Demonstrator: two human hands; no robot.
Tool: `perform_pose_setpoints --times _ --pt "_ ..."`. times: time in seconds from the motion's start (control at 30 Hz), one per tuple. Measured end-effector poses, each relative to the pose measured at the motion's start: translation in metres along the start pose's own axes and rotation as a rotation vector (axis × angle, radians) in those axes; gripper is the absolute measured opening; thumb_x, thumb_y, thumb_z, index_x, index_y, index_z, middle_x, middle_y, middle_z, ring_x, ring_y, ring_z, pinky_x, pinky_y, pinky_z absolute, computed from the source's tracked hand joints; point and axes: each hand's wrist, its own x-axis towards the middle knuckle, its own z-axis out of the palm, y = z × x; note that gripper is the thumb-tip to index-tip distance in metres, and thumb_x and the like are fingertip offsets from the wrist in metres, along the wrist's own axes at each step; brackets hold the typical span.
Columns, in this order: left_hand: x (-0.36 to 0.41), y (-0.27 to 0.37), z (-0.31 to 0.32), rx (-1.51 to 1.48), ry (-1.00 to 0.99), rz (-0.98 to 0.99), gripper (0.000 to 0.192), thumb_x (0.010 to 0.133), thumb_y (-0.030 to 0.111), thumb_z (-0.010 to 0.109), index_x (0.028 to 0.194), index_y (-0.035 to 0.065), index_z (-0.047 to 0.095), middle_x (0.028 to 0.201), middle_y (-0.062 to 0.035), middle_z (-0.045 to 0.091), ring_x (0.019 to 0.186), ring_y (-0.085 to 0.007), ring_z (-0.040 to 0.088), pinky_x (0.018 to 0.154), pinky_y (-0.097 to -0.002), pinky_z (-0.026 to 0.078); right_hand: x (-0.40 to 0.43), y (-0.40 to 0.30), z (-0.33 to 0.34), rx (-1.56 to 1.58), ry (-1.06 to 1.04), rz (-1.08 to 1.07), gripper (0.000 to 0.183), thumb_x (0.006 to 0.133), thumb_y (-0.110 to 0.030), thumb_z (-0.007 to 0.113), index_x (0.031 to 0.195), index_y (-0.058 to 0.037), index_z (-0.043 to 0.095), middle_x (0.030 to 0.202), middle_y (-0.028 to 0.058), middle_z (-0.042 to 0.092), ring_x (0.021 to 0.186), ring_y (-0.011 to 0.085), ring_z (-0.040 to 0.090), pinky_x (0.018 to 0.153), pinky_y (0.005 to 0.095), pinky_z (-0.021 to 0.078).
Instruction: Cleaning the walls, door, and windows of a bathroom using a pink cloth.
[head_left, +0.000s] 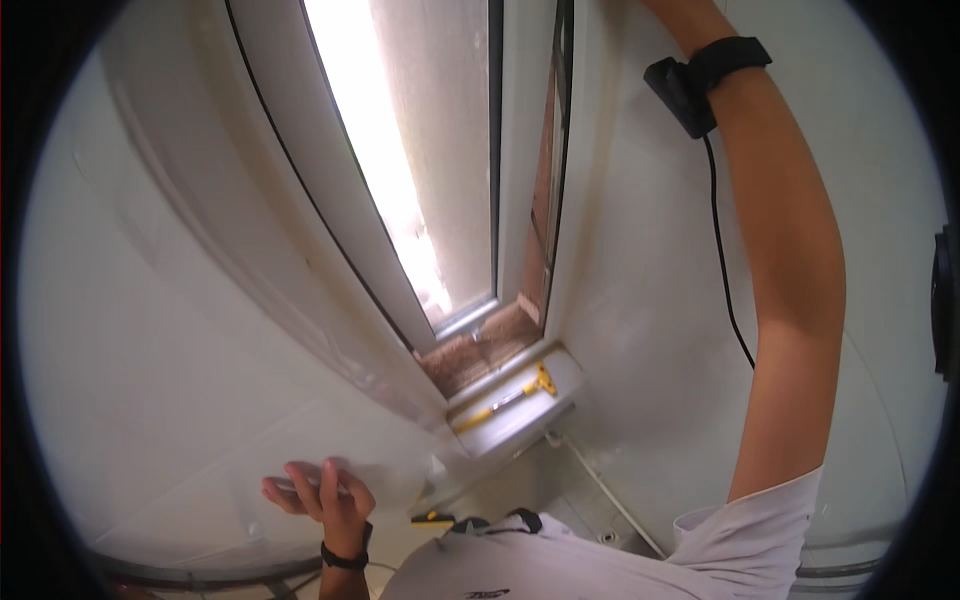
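Note:
My left hand (322, 491) is raised by the glossy white wall at the lower left. Its fingers are spread and I see nothing held in them; whether they touch the wall I cannot tell. A black band circles that wrist. My right forearm reaches up past the top edge, so the right hand is out of view. On that arm sits a black strap with a small device (681, 97), a cable hanging from it. Before me stands a tall window (442, 150), opened at an angle. A yellow hand tool (510, 401) with a metal shaft and T-shaped head lies on the white sill (487, 439).
Brown, rough masonry (484, 349) shows beyond the window frame's bottom. A thin white pipe (611, 487) slants below the sill. Beside my body is a yellow-and-black object (433, 519). A dark object (943, 304) juts in at the right rim.

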Motion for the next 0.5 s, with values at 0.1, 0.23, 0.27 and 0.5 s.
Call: perform_pose_setpoints --times 0.1,0.23,0.27,0.5 --pt "0.000 0.000 0.005 -0.028 0.043 -0.001 0.049 0.097 0.010 0.054 0.145 0.0073 0.063 0.173 -0.0274 0.041 0.163 -0.0594 0.017 0.128 -0.0729 0.019 -0.023 -0.024 -0.021 0.078 0.033 -0.027 0.008 0.095 0.000 0.059 0.096 -0.0067 0.063 0.096 0.0147 0.071 0.098 0.0347 0.072 0.082 0.0457 0.0577" --pt "-0.007 -0.004 0.011 -0.114 0.083 -0.052 0.045 0.090 0.009 0.061 0.133 0.0115 0.074 0.170 -0.0234 0.049 0.165 -0.0557 0.017 0.132 -0.0703 0.009 -0.090 -0.038 -0.024 0.152 -0.077 -0.047 0.009 0.095 0.000 0.061 0.097 -0.0069 0.057 0.094 0.0150 0.069 0.094 0.0367 0.069 0.083 0.0460 0.0568" --pt "-0.009 -0.005 0.009 -0.119 0.084 -0.056 0.045 0.090 0.008 0.061 0.133 0.0121 0.075 0.170 -0.0236 0.049 0.166 -0.0548 0.017 0.132 -0.0692 0.009 -0.107 -0.047 -0.029 0.167 -0.109 -0.043 0.009 0.095 0.000 0.061 0.097 -0.0069 0.057 0.094 0.0150 0.069 0.094 0.0367 0.069 0.083 0.0460 0.0568" --pt "-0.003 0.004 0.012 -0.131 0.098 -0.015 0.046 0.092 0.001 0.059 0.133 0.0071 0.076 0.170 -0.0247 0.048 0.169 -0.0468 0.013 0.132 -0.0614 0.018 -0.244 -0.098 -0.050 0.076 -0.278 0.053 0.019 0.095 -0.001 0.065 0.113 -0.0035 0.062 0.108 0.0170 0.071 0.101 0.0364 0.069 0.085 0.0440 0.0585"
